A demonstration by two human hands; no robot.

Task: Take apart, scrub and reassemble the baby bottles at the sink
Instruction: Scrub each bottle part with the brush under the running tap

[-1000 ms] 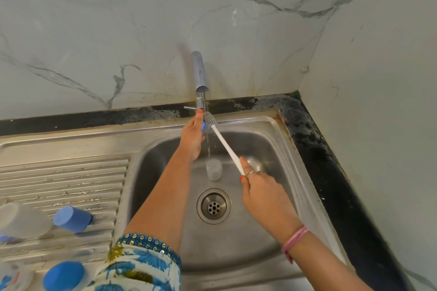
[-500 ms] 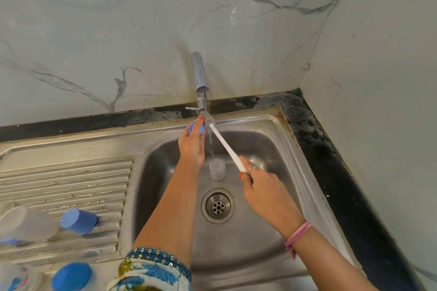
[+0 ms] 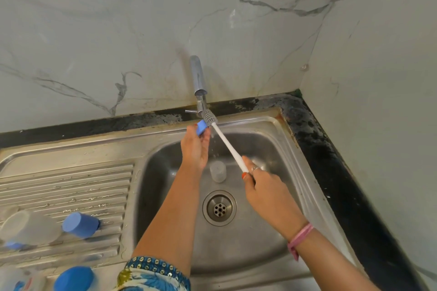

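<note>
My left hand holds a small blue bottle part up under the tap, where water trickles down. My right hand grips the white handle of a bottle brush; its grey bristle head touches the blue part just below the spout. A clear cap stands in the sink basin above the drain. On the drainboard to the left lie a clear bottle and a blue cap.
Another blue cap and a clear bottle sit at the bottom left edge. A black counter strip runs along the sink's back and right side, below marble walls that meet in a corner at the right.
My left hand has raised and turned the blue part, so more of it shows beside the brush head. The view has shifted slightly; the brush stays under the spout.
</note>
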